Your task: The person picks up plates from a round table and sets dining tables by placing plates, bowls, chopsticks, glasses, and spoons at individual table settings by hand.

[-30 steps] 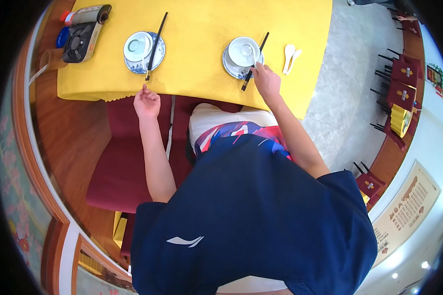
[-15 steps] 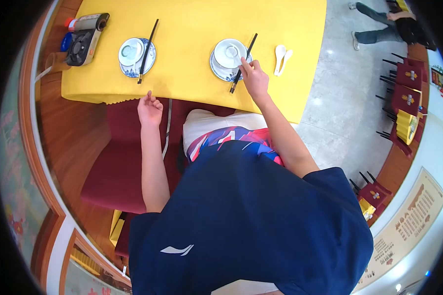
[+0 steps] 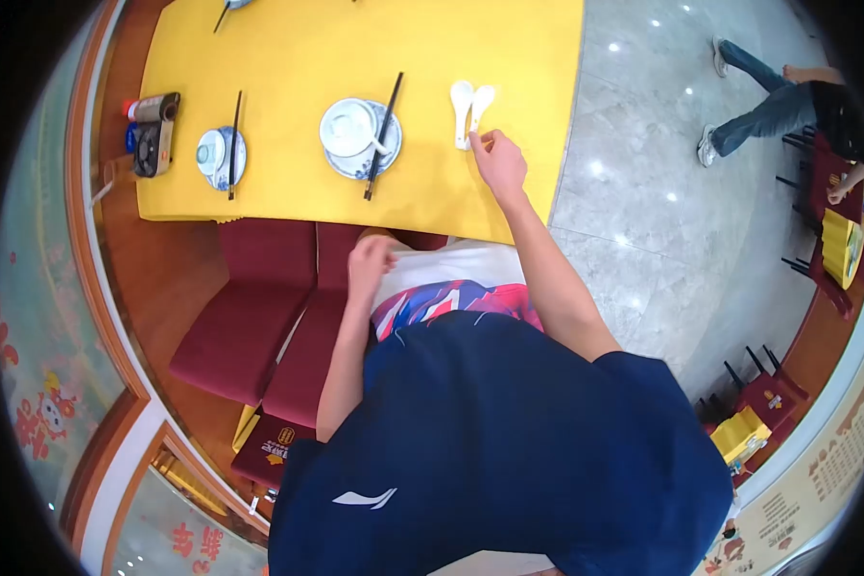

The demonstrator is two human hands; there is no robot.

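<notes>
My right hand (image 3: 501,169) is over the yellow-clothed table, its thumb and forefinger closed at the handle end of a white spoon (image 3: 481,100). A second white spoon (image 3: 462,104) lies right beside it on the cloth. To the left, a white bowl (image 3: 344,125) rests on a blue-patterned plate (image 3: 394,152), a spoon's handle sticking out over the rim. Black chopsticks (image 3: 385,134) cross the plate's right side. My left hand (image 3: 369,265) hovers by my lap below the table edge, fingers bent and blurred; nothing shows in it.
Another place setting has a small bowl (image 3: 210,151), a plate (image 3: 238,158) and chopsticks (image 3: 235,144). A portable gas stove (image 3: 153,144) stands at the table's left end. Dark red chairs (image 3: 245,336) are below the table edge. On the right, a person (image 3: 773,115) is in the aisle.
My right hand has moved from the bowl rightward to the two spoons. My left hand has moved right toward my lap. The view has shifted, and the settings now appear further left.
</notes>
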